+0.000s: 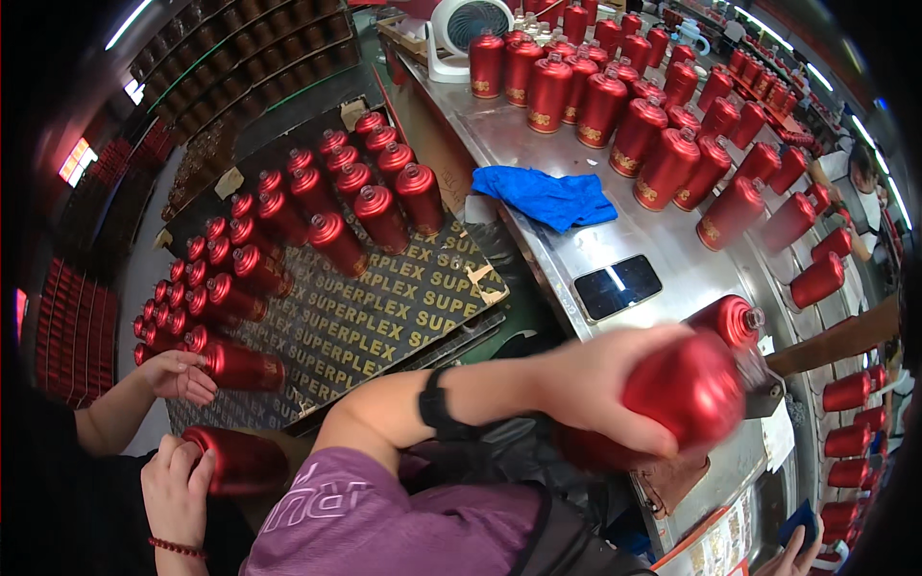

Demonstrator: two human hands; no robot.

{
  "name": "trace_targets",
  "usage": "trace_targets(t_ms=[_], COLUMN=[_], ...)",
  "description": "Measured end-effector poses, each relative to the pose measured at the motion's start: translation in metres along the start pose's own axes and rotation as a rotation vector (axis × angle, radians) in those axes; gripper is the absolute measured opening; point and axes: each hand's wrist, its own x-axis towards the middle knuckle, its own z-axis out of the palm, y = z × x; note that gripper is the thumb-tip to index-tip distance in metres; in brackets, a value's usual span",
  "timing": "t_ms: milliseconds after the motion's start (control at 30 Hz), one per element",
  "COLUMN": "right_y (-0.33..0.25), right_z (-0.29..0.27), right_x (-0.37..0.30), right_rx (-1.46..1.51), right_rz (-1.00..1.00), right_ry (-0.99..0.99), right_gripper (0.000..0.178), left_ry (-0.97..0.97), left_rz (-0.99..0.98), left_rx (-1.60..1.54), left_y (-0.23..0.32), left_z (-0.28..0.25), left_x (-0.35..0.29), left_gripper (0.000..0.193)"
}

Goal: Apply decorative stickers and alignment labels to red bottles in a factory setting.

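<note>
Left hand (595,384): at 4 o'clock, the bare forearm with a black wristband reaches over from a purple sleeve. The fingers are clenched round the blunt base of the red bottle.
Red bottle (687,389): a matte metallic cylinder, blurred, lying on its side in the hand above the table's near edge.
Right hand (797,557): at 5 o'clock and mostly cut off by the frame. The fingertips touch a flat dark-blue thing; I cannot tell how they grip it.
Steel table (519,134): brushed and reflective, curving from 12 to 4 o'clock.
Standing bottles (615,96): at 1 o'clock, glossy red with gold bands, rounded shoulders and ribbed caps, packed close together.
Blue cloth (547,197): soft and crumpled, at 12 o'clock on the steel.
Phone (617,286): a flat black glass slab, just beyond the left hand.
Printed board (384,317): a dark sheet with pale lettering, at 9 to 10 o'clock, carrying more red bottles (317,211).
Co-worker's hands (178,485): at 8 o'clock, with a beaded bracelet. Each is on a lying bottle.
</note>
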Motion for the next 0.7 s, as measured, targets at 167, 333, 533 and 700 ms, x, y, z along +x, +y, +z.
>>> trace_targets(t_ms=[167, 333, 533, 700], right_y=[0.003, 0.002, -0.006, -0.012], right_z=[-0.003, 0.003, 0.016, 0.021], right_x=[-0.003, -0.001, 0.000, -0.001], right_rx=[0.083, 0.049, -0.055, -0.125], right_rz=[-0.015, 0.031, 0.070, 0.061], right_ry=[-0.029, -0.050, -0.046, -0.062], right_gripper=[0.020, 0.022, 0.026, 0.029], left_ry=[0.539, 0.964, 1.263, 1.380], left_rz=[0.217, 0.227, -0.001, 0.051], left_rx=[0.022, 0.328, 0.955, 0.961], left_y=[0.016, -0.023, -0.098, -0.139], left_z=[-0.069, -0.136, -0.187, -0.214], left_x=[-0.074, -0.121, -0.153, -0.161], left_gripper=[0.099, 0.084, 0.080, 0.082])
